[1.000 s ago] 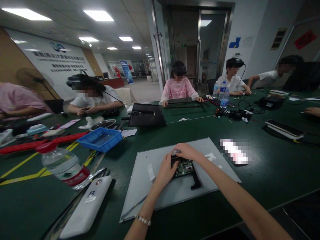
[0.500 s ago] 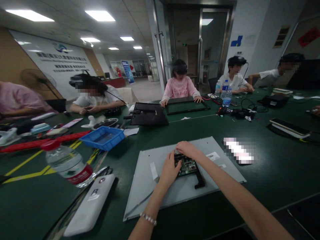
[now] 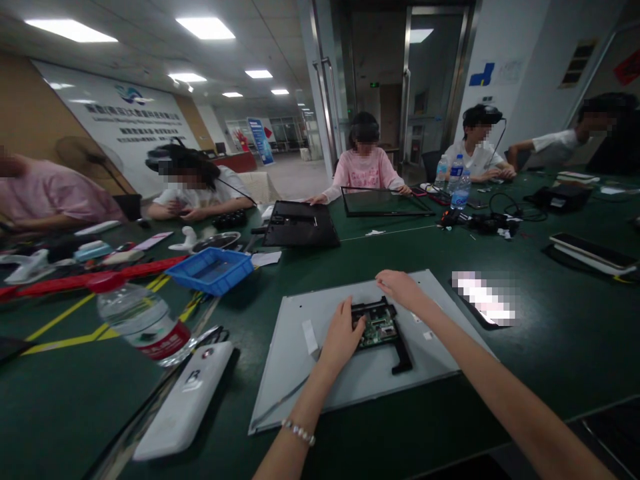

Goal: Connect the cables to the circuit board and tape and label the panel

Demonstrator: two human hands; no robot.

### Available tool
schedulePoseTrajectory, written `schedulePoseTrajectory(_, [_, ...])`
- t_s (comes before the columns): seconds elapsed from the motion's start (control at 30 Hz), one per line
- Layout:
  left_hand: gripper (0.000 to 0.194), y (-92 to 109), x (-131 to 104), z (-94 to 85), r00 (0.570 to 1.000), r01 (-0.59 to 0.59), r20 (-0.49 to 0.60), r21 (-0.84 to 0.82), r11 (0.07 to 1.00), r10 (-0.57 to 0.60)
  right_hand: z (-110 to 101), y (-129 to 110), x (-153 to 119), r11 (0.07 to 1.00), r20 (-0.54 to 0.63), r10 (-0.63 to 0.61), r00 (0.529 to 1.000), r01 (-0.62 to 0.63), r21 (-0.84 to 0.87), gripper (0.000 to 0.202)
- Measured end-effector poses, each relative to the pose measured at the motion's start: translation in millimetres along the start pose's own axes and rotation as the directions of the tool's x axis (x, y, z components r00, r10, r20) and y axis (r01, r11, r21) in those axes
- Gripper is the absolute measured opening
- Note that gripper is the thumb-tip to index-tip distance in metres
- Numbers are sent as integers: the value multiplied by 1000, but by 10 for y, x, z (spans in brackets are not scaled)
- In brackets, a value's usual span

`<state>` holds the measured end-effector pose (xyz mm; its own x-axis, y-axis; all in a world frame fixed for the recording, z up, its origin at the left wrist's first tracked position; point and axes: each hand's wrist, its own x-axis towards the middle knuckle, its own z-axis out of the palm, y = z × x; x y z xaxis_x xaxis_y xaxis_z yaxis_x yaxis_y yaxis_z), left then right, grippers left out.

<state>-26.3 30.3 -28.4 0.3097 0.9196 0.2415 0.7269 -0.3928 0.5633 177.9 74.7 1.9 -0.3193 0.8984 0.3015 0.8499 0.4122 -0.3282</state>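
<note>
A green circuit board [image 3: 381, 329] in a black plastic bracket [image 3: 400, 357] lies on a flat grey panel [image 3: 295, 373] in front of me. My left hand [image 3: 343, 333] is at the board's left side, holding it with the thumb on top and the fingers stretched along the edge. My right hand [image 3: 400, 290] is above the panel's far edge, just beyond the bracket's far right corner and apart from it. Its fingertips are pinched together; anything between them is too small to make out. A white strip [image 3: 310, 338] sits on the panel left of my left hand.
Left are a white power bank-like device [image 3: 185, 403], a water bottle [image 3: 145, 320] and a blue tray [image 3: 213, 270]. A phone [image 3: 483, 300] lies right of the panel. Across the table, a person in pink [image 3: 367, 170] handles a black frame [image 3: 387, 212] beside a black cover [image 3: 300, 225].
My right hand has moved away from the board, up and to the right, uncovering the bracket's far end. My left hand stays on the board. The person opposite has tilted up the black frame.
</note>
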Motion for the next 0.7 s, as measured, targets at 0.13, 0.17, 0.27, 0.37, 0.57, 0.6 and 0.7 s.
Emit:
schedulePoseTrajectory(0.13, [51,9,7,-8,1000,3,11,-1,1000,-3,-104,304,-375,988,-36,135,990,-137,-73,20])
schedulePoseTrajectory(0.17, [51,11,8,-10,1000,4,12,-2,1000,-4,-108,367,-445,986,-40,149,988,-152,-76,21])
schedulePoseTrajectory(0.27, [51,7,14,-12,1000,7,13,-8,1000,-7,-93,496,-547,988,-61,155,986,-156,-22,21])
schedulePoseTrajectory(0.37, [51,-4,20,-10,1000,10,15,-12,1000,-10,-70,536,-530,987,-62,151,987,-147,63,20])
schedulePoseTrajectory(0.57, [51,-18,28,-8,1000,14,15,-10,1000,-14,-26,491,-503,983,-55,131,990,-122,139,19])
schedulePoseTrajectory(0.6, [50,-19,29,-7,1000,13,15,-8,1000,-12,-25,482,-508,983,-54,129,990,-121,141,21])
schedulePoseTrajectory(0.7, [50,-18,29,-7,1000,6,9,-5,1000,-6,-38,461,-519,986,-34,123,992,-118,119,22])
